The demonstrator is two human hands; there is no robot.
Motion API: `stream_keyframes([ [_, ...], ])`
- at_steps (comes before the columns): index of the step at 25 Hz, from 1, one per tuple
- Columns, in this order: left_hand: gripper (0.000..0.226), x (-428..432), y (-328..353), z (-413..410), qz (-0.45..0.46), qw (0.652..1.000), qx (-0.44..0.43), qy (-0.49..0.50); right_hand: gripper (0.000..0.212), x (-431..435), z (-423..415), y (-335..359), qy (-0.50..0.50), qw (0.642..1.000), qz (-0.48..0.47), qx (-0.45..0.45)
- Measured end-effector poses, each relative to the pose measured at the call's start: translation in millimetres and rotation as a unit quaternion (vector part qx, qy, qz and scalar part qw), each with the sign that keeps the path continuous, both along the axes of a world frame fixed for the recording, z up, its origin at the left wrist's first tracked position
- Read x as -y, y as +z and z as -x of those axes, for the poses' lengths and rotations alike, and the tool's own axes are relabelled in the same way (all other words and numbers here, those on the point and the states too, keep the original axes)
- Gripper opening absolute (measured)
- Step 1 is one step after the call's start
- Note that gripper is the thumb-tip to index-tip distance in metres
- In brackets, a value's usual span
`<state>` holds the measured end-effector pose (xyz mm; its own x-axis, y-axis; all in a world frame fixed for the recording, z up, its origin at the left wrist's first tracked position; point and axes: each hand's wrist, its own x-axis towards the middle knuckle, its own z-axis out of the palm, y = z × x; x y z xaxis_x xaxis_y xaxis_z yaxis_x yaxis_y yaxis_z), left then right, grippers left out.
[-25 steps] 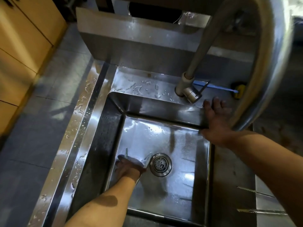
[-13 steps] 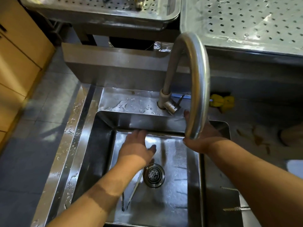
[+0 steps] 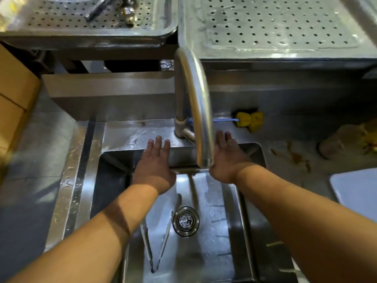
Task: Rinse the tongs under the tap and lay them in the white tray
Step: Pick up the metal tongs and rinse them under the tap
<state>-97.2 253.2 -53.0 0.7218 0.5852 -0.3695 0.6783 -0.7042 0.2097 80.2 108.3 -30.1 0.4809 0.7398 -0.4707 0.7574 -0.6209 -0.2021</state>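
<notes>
Steel tongs (image 3: 156, 244) lie on the floor of the sink (image 3: 216, 231), spread in a V just left of the drain (image 3: 185, 221); neither hand touches them. My left hand (image 3: 154, 162) hovers flat, fingers straight, over the sink's back edge to the left of the curved tap (image 3: 195, 103). Just right of the spout my right hand (image 3: 226, 158) is held open too, near the tap's lever (image 3: 187, 134). No water stream shows. A corner of the white tray (image 3: 355, 190) appears at the right edge.
A yellow brush with a blue handle (image 3: 248, 120) lies behind the sink on the right. Two perforated steel trays (image 3: 285, 23) sit on the raised shelf at the back. Brown stains mark the counter (image 3: 297, 158) to the right. A cardboard box (image 3: 14, 103) stands at left.
My left hand has left the tongs on the sink floor and risen to the back edge. My view has tilted up, showing the shelf. My right hand stays by the tap.
</notes>
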Motion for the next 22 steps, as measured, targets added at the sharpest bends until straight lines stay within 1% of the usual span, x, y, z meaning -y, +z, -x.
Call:
stream_keyframes([
  [2, 0.097, -3, 8, -1, -0.002, 1.0, -0.014, -0.011, 0.087, 1, 4, -2, -0.018, 1.0, -0.018, 0.014],
  [4, 0.096, -6, 13, -3, -0.015, 0.999, -0.034, -0.029, 0.081, 21, 25, -2, -0.057, 0.996, -0.065, -0.005],
  [5, 0.095, -5, 16, -4, -0.014, 0.998, -0.042, -0.034, 0.078, 43, 42, 1, -0.071, 0.994, -0.084, -0.016],
  [7, 0.091, -3, 19, -4, -0.01, 0.998, -0.049, -0.03, 0.064, 94, 81, 8, -0.061, 0.993, -0.096, -0.009],
  [9, 0.093, -1, 20, -5, -0.022, 0.998, -0.053, -0.032, 0.05, 145, 102, 14, -0.029, 0.997, -0.074, 0.011],
  [11, 0.098, 1, 22, -7, -0.033, 0.997, -0.057, -0.039, 0.046, 183, 101, 24, -0.017, 0.997, -0.068, 0.04],
  [14, 0.101, 5, 24, -8, -0.033, 0.997, -0.057, -0.034, 0.047, 225, 80, 38, -0.055, 0.985, -0.123, 0.108],
  [15, 0.101, 6, 23, -7, -0.035, 0.997, -0.059, -0.033, 0.05, 236, 72, 41, -0.072, 0.983, -0.12, 0.12],
  [16, 0.101, 7, 23, -7, -0.036, 0.997, -0.062, -0.031, 0.056, 245, 63, 43, -0.087, 0.984, -0.097, 0.12],
  [18, 0.101, 7, 22, -8, -0.034, 0.997, -0.064, -0.029, 0.07, 261, 47, 42, -0.112, 0.987, -0.019, 0.11],
  [19, 0.101, 6, 22, -8, -0.031, 0.997, -0.066, -0.029, 0.072, 267, 41, 42, -0.112, 0.988, 0.019, 0.104],
  [20, 0.101, 6, 22, -8, -0.028, 0.997, -0.067, -0.03, 0.07, 272, 37, 40, -0.102, 0.989, 0.04, 0.1],
  [22, 0.101, 5, 22, -8, -0.024, 0.997, -0.07, -0.031, 0.058, 278, 34, 35, -0.075, 0.99, 0.05, 0.113],
])
